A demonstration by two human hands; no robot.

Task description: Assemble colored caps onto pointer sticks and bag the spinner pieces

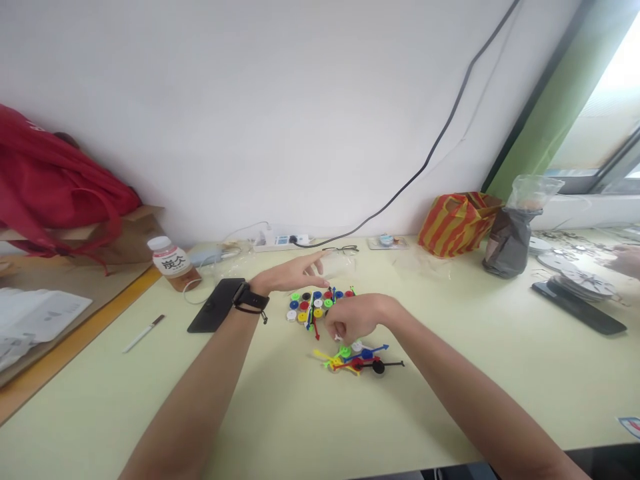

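Note:
My left hand [295, 272], with a black watch [253, 298] on its wrist, reaches over the far side of a cluster of round coloured plastic discs [304, 305]. Its fingers are apart and hold nothing. My right hand [354, 316] is closed at the cluster's right side, its fingers pinched on a small white plastic piece [338, 338] that is mostly hidden. Coloured pointer arrows [316, 328] lie across some of the discs. Nearer to me, below my right hand, lies a group of arrow spinners on round bases, among them a blue spinner [367, 354] and a black spinner [379, 367].
To the left are a black tablet-like slab [217, 307], a drink bottle [174, 264] and a pen [144, 333]. Glasses [342, 249] and a power strip [283, 244] lie by the wall. A striped bag [453, 223] stands right; beyond it, another person's hand [627, 259] is at the edge.

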